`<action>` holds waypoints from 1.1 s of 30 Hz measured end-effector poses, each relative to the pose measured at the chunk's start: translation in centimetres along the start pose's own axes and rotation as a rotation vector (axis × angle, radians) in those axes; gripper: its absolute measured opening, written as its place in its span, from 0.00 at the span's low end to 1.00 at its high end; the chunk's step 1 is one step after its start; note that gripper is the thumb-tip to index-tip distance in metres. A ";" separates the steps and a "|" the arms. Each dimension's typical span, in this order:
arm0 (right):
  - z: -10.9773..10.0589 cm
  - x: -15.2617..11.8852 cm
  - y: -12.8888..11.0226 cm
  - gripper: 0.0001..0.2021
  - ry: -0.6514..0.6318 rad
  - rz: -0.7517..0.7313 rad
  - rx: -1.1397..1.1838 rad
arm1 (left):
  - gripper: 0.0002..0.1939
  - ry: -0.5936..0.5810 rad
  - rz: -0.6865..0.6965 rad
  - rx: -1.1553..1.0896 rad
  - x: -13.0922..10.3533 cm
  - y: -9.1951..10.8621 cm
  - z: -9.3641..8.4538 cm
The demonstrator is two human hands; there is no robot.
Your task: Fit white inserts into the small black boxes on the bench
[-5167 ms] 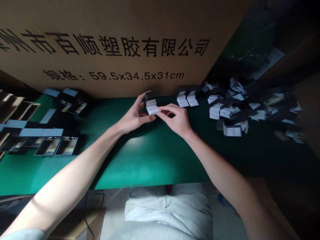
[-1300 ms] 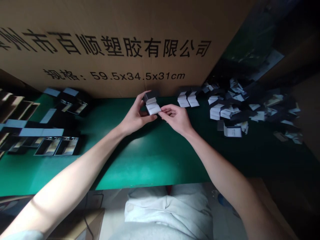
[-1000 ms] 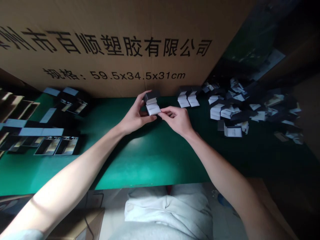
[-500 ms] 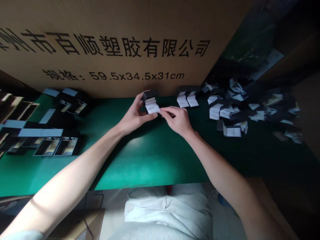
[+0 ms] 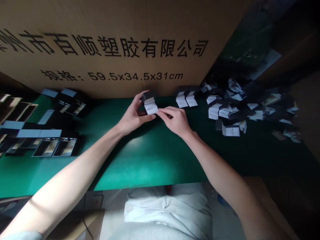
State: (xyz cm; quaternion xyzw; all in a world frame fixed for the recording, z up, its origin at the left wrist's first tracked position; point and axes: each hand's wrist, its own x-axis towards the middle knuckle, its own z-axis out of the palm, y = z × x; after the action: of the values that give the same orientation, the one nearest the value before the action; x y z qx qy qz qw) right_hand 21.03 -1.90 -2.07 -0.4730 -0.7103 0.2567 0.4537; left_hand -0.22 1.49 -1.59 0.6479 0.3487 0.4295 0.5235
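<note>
a person at a green work table (image 5: 140, 166) holds a small black box (image 5: 149, 97), its lid raised over a white insert (image 5: 151, 109), just in front of a large cardboard carton (image 5: 112, 20) printed with black characters. the left hand (image 5: 131, 116) is curled around the left side of the box and grips it, thumb along the near edge. the right hand (image 5: 176, 120) has its thumb and forefinger drawn together at the near right corner of the insert; whether they pinch it or only touch it cannot be told. whether the box rests on the table is also unclear. to its right, near the carton, stand two similar open boxes (image 5: 191, 100), side by side. beyond them lies a jumbled heap of dark boxes and white pieces (image 5: 226, 111), with one open box (image 5: 231, 131) at its near edge showing a white panel with faint print. on the left side of the table, well apart from the hands, black cases with pale tops (image 5: 51, 133) stand in groups, the nearest two open toward the person.
</note>
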 end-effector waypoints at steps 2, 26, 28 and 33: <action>0.0 0.1 0.0 0.16 -0.017 0.112 0.107 | 0.48 -0.014 0.013 -0.006 0.0 0.1 0.0; -0.4 0.8 0.0 0.25 -0.124 0.355 0.494 | 0.46 -0.061 -0.009 -0.030 -0.1 0.4 0.0; -0.5 0.8 0.0 0.23 -0.110 0.343 0.488 | 0.46 -0.013 -0.003 -0.028 0.0 0.1 0.0; -0.5 0.7 -0.1 0.21 -0.100 0.335 0.400 | 0.49 0.012 0.043 0.024 -0.2 -0.1 0.3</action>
State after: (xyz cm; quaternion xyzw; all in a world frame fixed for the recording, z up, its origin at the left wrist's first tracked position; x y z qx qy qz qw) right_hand 21.36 -1.35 -1.51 -0.4716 -0.5787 0.4865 0.4539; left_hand 0.01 1.19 -1.72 0.6589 0.3428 0.4405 0.5044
